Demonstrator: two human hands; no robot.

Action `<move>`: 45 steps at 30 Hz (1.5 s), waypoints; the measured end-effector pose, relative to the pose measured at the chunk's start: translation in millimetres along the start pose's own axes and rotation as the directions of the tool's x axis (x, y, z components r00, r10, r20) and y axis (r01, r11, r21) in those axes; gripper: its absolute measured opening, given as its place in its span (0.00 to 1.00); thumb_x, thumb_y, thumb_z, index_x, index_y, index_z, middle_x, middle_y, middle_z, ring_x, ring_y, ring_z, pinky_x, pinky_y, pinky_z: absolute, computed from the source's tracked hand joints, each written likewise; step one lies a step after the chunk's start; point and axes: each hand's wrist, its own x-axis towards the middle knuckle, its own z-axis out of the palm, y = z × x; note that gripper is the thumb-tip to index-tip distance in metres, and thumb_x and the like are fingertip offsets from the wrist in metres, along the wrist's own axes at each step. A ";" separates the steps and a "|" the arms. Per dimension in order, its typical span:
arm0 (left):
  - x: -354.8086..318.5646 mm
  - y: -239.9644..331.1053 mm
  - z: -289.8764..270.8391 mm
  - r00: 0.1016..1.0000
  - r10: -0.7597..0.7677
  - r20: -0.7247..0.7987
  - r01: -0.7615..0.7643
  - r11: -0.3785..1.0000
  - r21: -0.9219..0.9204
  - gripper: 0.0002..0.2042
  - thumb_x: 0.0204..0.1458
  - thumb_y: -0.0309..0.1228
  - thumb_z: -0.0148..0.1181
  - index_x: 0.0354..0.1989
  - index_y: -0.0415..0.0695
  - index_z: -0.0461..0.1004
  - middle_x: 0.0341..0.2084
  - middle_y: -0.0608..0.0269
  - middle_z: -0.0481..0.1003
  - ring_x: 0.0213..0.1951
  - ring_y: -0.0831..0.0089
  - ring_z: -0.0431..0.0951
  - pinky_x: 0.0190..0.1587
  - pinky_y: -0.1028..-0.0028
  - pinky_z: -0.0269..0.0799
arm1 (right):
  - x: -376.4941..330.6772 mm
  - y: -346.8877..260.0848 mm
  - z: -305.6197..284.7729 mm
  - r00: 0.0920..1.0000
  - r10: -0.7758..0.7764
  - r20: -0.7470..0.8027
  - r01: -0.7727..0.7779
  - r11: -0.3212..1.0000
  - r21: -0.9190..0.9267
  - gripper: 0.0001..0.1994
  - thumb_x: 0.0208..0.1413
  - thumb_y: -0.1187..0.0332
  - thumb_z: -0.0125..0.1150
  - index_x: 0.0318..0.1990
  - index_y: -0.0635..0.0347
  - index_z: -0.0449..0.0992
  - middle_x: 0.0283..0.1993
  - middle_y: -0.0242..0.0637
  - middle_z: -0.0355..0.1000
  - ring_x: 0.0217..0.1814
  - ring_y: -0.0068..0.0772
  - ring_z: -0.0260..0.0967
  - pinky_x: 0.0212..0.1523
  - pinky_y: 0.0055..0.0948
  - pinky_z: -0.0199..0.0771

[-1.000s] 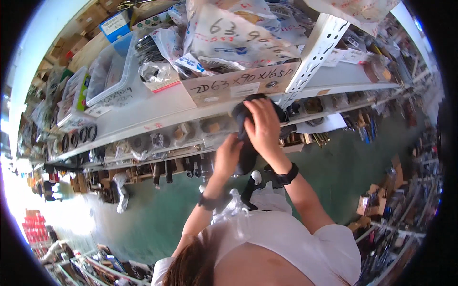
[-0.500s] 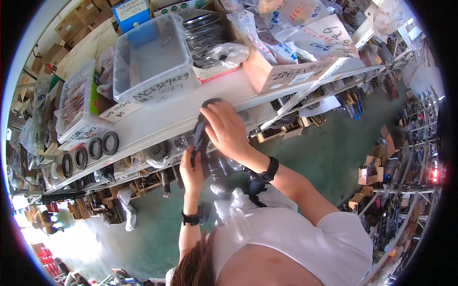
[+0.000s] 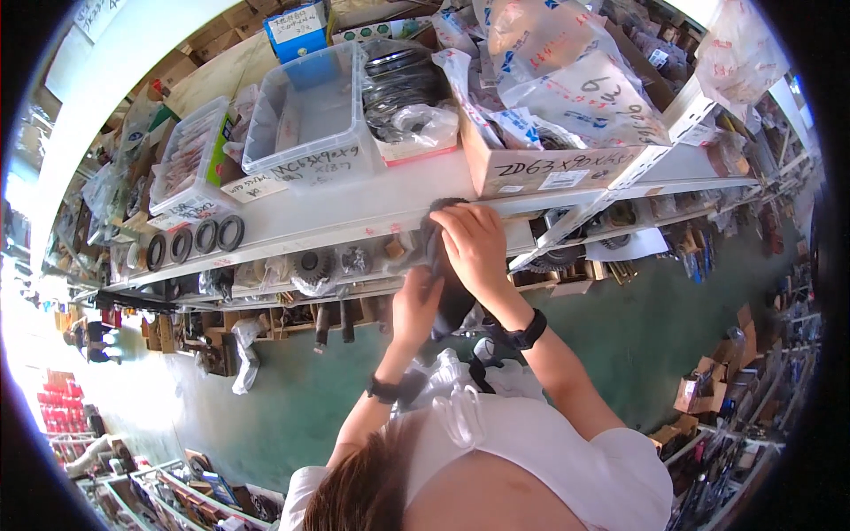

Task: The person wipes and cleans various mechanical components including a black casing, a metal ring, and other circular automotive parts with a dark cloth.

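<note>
Gripping a dark round part (image 3: 440,257) at the front edge of the white shelf (image 3: 354,208), the right hand (image 3: 474,248) closes over its top; the left hand (image 3: 414,310) holds it from below, just under the shelf edge, beneath a cardboard box (image 3: 549,164).

Along the white shelf (image 3: 354,208), a bare front strip runs open below the clear plastic bin (image 3: 305,124). The cardboard box (image 3: 549,164) crowds its right end, black rubber rings (image 3: 195,241) its left end, and gears (image 3: 310,265) fill the level beneath.
</note>
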 end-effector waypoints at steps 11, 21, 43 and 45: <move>38.9 79.5 -33.9 0.634 0.712 -0.302 -0.432 0.650 0.625 0.15 0.41 0.18 0.49 0.40 0.35 0.68 0.38 0.50 0.71 0.43 0.54 0.71 0.50 0.59 0.63 | 12.4 -11.6 -41.4 0.951 0.279 -0.136 -0.171 0.837 0.520 0.17 0.48 0.78 0.52 0.48 0.63 0.67 0.42 0.46 0.70 0.42 0.46 0.69 0.43 0.35 0.69; 103.5 79.3 -31.2 0.705 0.670 0.232 -0.564 0.332 0.756 0.18 0.42 0.34 0.49 0.42 0.38 0.68 0.42 0.49 0.67 0.42 0.55 0.68 0.42 0.66 0.66 | 8.0 -13.3 -3.6 0.989 0.144 0.042 -0.150 0.964 0.219 0.29 0.48 0.63 0.55 0.58 0.61 0.56 0.54 0.54 0.59 0.53 0.54 0.59 0.53 0.41 0.60; 107.4 27.5 -154.4 0.605 0.765 0.223 -0.699 0.376 0.609 0.10 0.44 0.30 0.51 0.35 0.41 0.70 0.36 0.56 0.69 0.39 0.60 0.70 0.40 0.68 0.69 | 37.2 -100.8 73.8 0.996 0.051 0.068 -0.056 0.996 0.070 0.28 0.41 0.61 0.61 0.53 0.54 0.64 0.50 0.44 0.64 0.51 0.47 0.61 0.51 0.39 0.61; 109.4 31.7 -163.0 0.617 0.738 0.274 -0.704 0.361 0.612 0.10 0.44 0.30 0.52 0.35 0.40 0.70 0.38 0.56 0.69 0.41 0.60 0.70 0.41 0.69 0.69 | 39.8 -99.7 83.4 0.998 0.033 0.046 -0.035 0.999 0.038 0.27 0.42 0.60 0.61 0.52 0.55 0.63 0.51 0.45 0.62 0.51 0.48 0.61 0.50 0.39 0.62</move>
